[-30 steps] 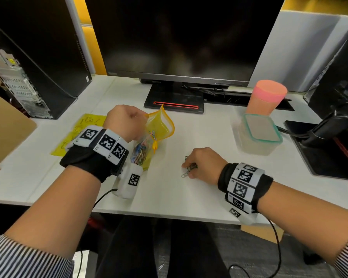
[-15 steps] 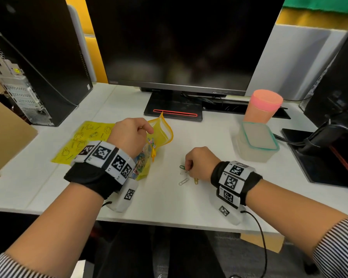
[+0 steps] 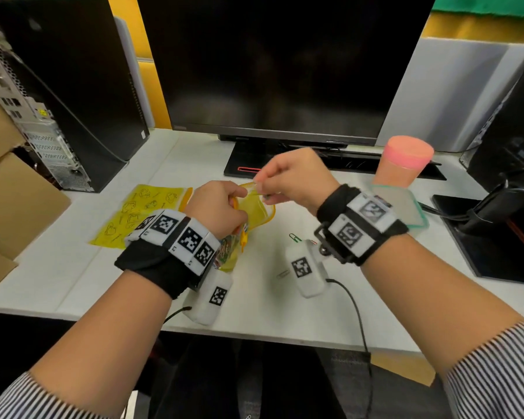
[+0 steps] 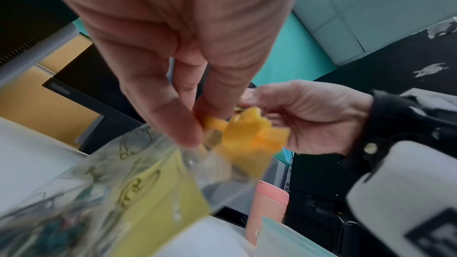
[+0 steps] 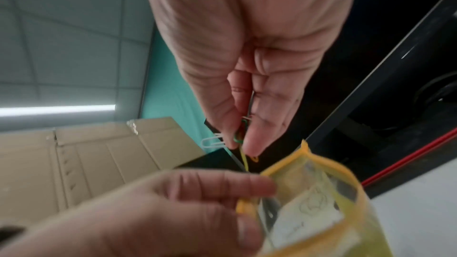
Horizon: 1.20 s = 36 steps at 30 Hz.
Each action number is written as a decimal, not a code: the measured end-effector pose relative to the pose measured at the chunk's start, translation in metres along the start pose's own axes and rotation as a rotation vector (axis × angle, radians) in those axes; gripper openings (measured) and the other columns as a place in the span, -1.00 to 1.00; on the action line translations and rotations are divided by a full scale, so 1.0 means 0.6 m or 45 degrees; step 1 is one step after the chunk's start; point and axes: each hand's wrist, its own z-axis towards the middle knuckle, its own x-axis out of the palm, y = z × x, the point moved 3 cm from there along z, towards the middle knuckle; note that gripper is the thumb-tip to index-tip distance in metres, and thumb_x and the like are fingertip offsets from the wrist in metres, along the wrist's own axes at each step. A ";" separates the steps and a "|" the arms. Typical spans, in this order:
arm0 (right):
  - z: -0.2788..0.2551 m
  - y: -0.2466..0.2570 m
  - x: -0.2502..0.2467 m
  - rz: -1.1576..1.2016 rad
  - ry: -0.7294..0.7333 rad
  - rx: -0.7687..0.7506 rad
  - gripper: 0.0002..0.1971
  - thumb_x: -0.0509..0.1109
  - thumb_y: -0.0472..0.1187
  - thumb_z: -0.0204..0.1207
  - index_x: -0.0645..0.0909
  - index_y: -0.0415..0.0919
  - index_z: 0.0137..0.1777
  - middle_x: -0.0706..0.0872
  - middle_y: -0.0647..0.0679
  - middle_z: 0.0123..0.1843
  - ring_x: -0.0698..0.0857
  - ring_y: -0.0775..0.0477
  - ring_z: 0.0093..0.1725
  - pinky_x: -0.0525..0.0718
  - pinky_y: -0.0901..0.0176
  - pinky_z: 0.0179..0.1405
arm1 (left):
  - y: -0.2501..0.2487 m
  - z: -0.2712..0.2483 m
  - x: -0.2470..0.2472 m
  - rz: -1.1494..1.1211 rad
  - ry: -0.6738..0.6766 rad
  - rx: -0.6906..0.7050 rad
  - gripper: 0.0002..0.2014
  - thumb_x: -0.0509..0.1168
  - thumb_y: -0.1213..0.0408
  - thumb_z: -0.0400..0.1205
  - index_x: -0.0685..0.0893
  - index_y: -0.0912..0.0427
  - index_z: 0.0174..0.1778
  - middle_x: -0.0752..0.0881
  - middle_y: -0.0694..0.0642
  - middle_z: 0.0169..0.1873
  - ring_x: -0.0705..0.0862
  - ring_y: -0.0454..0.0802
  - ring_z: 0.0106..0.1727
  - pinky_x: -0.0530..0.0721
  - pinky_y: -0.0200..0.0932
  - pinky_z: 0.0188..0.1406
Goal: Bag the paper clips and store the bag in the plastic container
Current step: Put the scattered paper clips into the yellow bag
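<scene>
Your left hand [image 3: 217,207] pinches the orange-edged rim of the yellow zip bag [image 3: 254,207], thumb and fingers curled on the near side of its mouth, so the bag stands open above the white desk [image 3: 73,267]; the left wrist view shows the same pinch on the orange zip strip [image 4: 247,136], with coloured clips already lying blurred in the bag's lower part. Your right hand [image 3: 294,176] is raised just behind and above the bag's mouth, its fingertips [image 5: 257,144] pressed together on a small bunch of paper clips [image 5: 241,138]: a white one sticks out sideways, green and red ones sit between the fingers, and a yellow one hangs down towards the opening without yet being inside. Two loose clips remain on the desk by your right wrist, a green clip [image 3: 294,238] and a pale clip [image 3: 282,274] nearer you. The plastic container [image 3: 418,213], clear with a teal-rimmed lid on it, sits to the right, partly hidden behind your right wrist band, and a pink tumbler [image 3: 404,164] stands just behind it. A second yellow printed bag [image 3: 139,216] lies flat on the desk to the left of your left hand. A dark monitor [image 3: 279,65] stands at the back of the desk.
</scene>
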 end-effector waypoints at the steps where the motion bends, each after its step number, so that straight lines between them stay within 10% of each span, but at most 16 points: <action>1: 0.006 -0.001 0.013 -0.072 0.012 0.000 -0.93 0.53 -0.51 0.30 0.74 -0.38 -0.28 0.69 -0.11 -0.44 0.68 0.04 -0.53 0.84 0.09 -0.27 | -0.002 0.000 0.000 0.004 0.001 0.004 -0.59 0.41 0.38 0.42 0.70 0.05 0.21 0.75 0.15 -0.08 0.78 0.14 -0.18 0.77 0.06 -0.01; 10: 0.004 -0.045 -0.026 -0.296 -0.113 0.042 -0.83 0.34 -0.49 0.47 0.67 -0.22 -0.15 0.67 -0.13 -0.31 0.69 -0.10 -0.35 0.78 0.10 -0.39 | 0.008 0.005 -0.009 -0.061 -0.022 -0.060 -0.53 0.41 0.41 0.46 0.64 0.14 0.33 0.61 -0.03 -0.35 0.79 0.15 -0.22 0.76 0.08 0.04; 15: -0.035 -0.157 -0.047 -1.369 0.302 0.369 -0.67 0.22 -0.33 0.57 0.61 -0.36 0.29 0.64 -0.22 0.31 0.65 -0.25 0.26 0.65 0.06 0.21 | 0.005 0.006 -0.001 -0.068 -0.014 -0.042 -0.53 0.39 0.42 0.46 0.65 0.11 0.32 0.63 0.00 -0.31 0.79 0.13 -0.19 0.76 0.06 0.06; 29: -0.061 -0.166 -0.040 -1.136 0.415 0.082 -0.58 0.19 -0.46 0.53 0.67 -0.17 0.29 0.69 -0.09 0.30 0.63 -0.10 0.27 0.38 0.40 0.10 | 0.006 0.004 -0.002 -0.069 -0.009 -0.042 -0.54 0.39 0.43 0.49 0.63 0.15 0.34 0.63 0.03 -0.36 0.80 0.17 -0.19 0.77 0.09 0.04; 36: -0.090 -0.178 -0.023 -1.303 0.535 0.231 -0.29 0.60 -0.06 0.28 0.49 -0.23 0.43 0.58 -0.13 0.27 0.58 -0.13 0.24 0.47 0.23 0.07 | 0.002 0.005 0.001 -0.075 -0.001 -0.025 -0.54 0.38 0.45 0.47 0.65 0.16 0.33 0.70 0.15 -0.22 0.80 0.21 -0.19 0.77 0.11 0.03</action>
